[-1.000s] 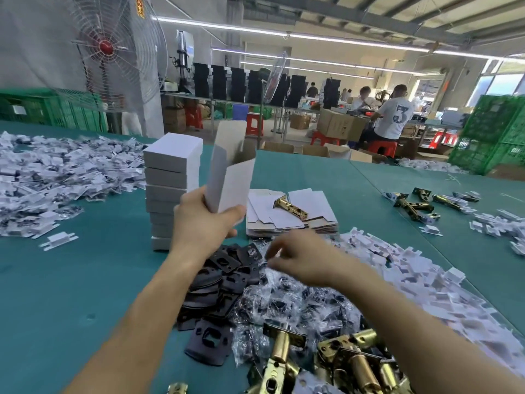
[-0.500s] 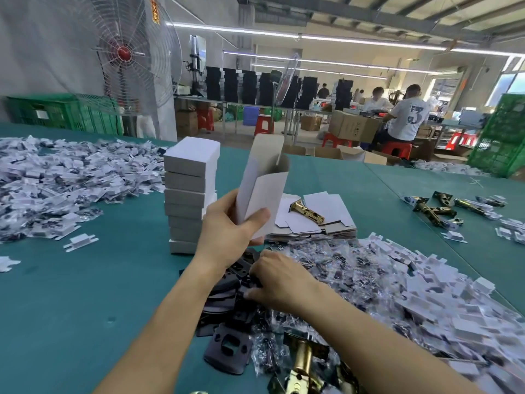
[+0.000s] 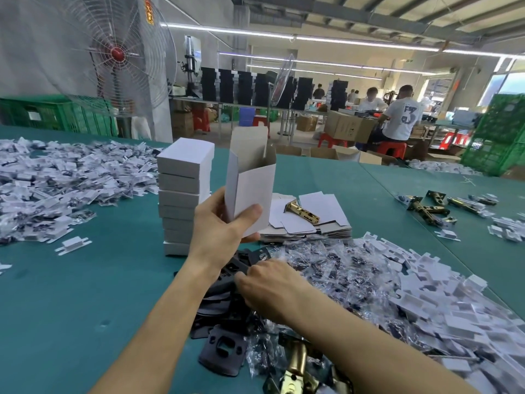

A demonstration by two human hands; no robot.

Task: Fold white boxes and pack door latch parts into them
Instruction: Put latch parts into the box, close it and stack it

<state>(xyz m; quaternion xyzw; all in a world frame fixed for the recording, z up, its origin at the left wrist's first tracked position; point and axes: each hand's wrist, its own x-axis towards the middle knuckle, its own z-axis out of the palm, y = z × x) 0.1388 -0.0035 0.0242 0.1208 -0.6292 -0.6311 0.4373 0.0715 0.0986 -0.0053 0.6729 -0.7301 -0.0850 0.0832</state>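
Head view: left hand (image 3: pixel 224 226) still grips white box (image 3: pixel 252 189); right hand (image 3: pixel 270 285) moved onto black plates (image 3: pixel 216 365), fingers' (image 3: pixel 241 277) hold unclear.

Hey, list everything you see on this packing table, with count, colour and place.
open box: one, white, upright in left hand
closed boxes: one stack, white, behind left hand
flat blanks: one pile, white, mid-table
latches: many, brass, on blanks, near edge, far right
plates: one pile, black, under right hand
bags: one heap, clear, right of plates
card inserts: two heaps, white, left and right
table: one, teal, underneath
left hand: grips open box
right hand: on plates, grip hidden
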